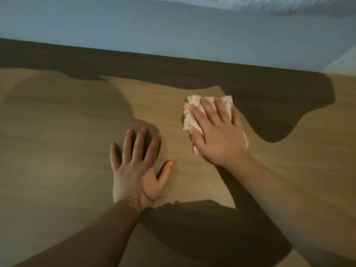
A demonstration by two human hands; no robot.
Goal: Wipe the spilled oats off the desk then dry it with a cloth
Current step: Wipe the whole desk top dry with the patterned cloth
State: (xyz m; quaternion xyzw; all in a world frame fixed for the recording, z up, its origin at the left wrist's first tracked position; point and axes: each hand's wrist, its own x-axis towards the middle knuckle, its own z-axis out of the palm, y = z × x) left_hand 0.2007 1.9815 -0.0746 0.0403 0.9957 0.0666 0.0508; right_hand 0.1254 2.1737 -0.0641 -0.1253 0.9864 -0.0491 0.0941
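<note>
on the desk [57,132], right hand [217,135] flat, grip released, pressing cloth [189,114], left hand [134,166] splayed, released

A plain, pale blue-grey wall [134,26] fills the upper part of the frame from left to right. Along the top right edge runs a whitish, crinkled, fabric-like band [279,4], too blurred to identify. At the right edge, below the wall, sits a lighter off-white slanted panel [343,62].
</note>
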